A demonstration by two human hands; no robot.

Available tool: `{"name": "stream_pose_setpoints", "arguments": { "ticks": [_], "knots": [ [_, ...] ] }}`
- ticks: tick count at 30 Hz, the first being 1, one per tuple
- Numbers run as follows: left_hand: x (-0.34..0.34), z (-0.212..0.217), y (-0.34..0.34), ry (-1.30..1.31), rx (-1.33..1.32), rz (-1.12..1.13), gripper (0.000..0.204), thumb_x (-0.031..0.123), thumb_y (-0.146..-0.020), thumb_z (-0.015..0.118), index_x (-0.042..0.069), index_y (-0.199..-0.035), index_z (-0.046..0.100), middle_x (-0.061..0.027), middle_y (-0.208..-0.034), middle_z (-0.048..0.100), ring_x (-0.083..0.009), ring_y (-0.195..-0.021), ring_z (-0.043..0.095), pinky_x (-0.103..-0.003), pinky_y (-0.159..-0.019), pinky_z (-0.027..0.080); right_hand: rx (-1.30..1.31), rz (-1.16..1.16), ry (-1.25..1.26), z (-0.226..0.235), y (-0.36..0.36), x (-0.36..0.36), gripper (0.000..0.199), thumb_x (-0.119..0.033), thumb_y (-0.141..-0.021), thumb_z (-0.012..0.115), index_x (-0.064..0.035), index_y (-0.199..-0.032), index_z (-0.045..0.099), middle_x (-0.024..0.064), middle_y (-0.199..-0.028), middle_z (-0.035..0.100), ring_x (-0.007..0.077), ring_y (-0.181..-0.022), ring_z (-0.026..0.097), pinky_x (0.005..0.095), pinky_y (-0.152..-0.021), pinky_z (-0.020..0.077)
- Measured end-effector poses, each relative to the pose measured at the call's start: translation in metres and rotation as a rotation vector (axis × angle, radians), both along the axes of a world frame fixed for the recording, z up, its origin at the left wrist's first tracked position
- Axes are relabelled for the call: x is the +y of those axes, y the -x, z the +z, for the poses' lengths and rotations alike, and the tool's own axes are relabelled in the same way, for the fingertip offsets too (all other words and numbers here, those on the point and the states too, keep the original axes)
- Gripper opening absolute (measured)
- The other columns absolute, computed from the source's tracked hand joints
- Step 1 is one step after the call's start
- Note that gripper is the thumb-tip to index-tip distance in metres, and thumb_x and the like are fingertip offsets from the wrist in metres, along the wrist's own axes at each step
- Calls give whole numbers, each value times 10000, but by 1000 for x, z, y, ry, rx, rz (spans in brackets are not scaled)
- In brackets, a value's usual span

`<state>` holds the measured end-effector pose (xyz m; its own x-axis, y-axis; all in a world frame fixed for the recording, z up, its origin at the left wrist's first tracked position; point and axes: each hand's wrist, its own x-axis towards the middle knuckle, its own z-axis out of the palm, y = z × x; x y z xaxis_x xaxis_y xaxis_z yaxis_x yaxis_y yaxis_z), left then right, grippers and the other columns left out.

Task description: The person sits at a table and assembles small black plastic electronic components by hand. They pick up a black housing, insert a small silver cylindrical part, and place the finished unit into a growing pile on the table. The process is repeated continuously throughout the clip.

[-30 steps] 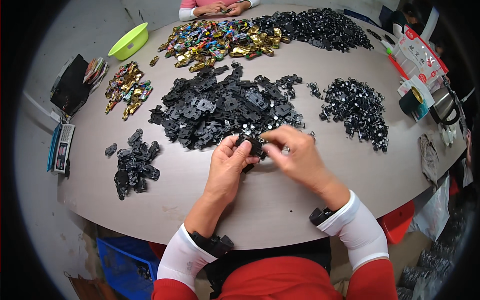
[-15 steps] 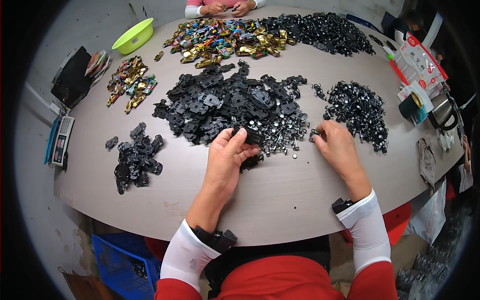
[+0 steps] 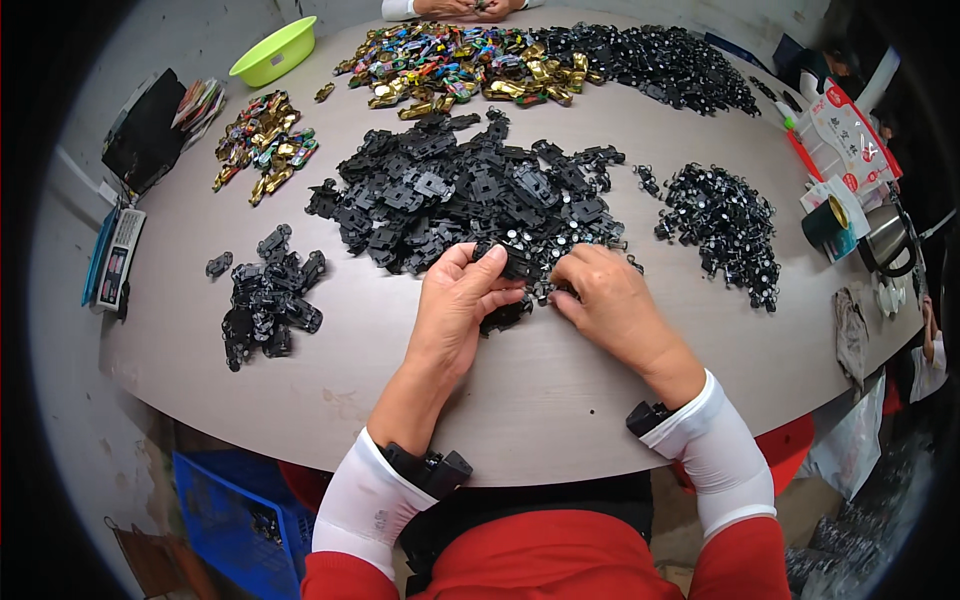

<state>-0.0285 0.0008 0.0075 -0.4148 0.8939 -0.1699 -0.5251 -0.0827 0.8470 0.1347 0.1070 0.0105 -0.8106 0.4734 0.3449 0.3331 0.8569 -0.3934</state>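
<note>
Reached in from the lower edge, both forearms in white sleeves, angled toward each other over the grey table. Left hand laid palm down, wrist straight, fingers curled and drawn together, thumb and forefinger pinched on a black plastic part at the tips. Another black piece half tucked under that hand's lower fingers. Right hand held knuckles up, fingers bent and close together, tips pressed among small black parts just beside the pinched piece; whether anything was gripped there could not be told. Big heap of black parts spread just beyond the fingertips of both hands. Smaller black pile off past the right fingers, another small pile well left of the left fingers.
</note>
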Motion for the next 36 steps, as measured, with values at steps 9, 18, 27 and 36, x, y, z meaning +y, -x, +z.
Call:
{"name": "stream_pose_setpoints", "arguments": {
  "ticks": [9,18,27,36],
  "knots": [
    [-2,2,-1,21,-9,-29,182,164,-953,652,25,-1039,574,-99,-953,696,-157,-816,688,-282,-734,577,200,-132,543,4,-8,10,91,-83,-805,735,-14,-791,678,64,-769,622,183,-675,614,318,-622,494],
    [-3,1,2,5,-12,-20,166,154,-950,652,23,-1020,576,-98,-946,696,-163,-818,690,-292,-745,585,147,-8,363,8,-13,5,91,-99,-807,730,-20,-820,686,81,-763,606,219,-682,617,334,-616,494],
    [-2,-2,3,-3,-22,-9,140,160,-938,671,64,-997,587,-106,-952,712,-171,-804,697,-307,-748,586,-87,105,383,20,-23,-6,181,-120,-791,736,-19,-924,668,121,-863,638,317,-792,643,417,-726,517],
    [-3,2,0,-3,-1,-23,157,142,-934,677,30,-999,587,-84,-955,691,-153,-829,688,-295,-753,585,-35,84,260,17,-22,-5,276,-172,-735,797,-28,-914,644,111,-900,611,306,-855,622,411,-759,511]
  ]
}}
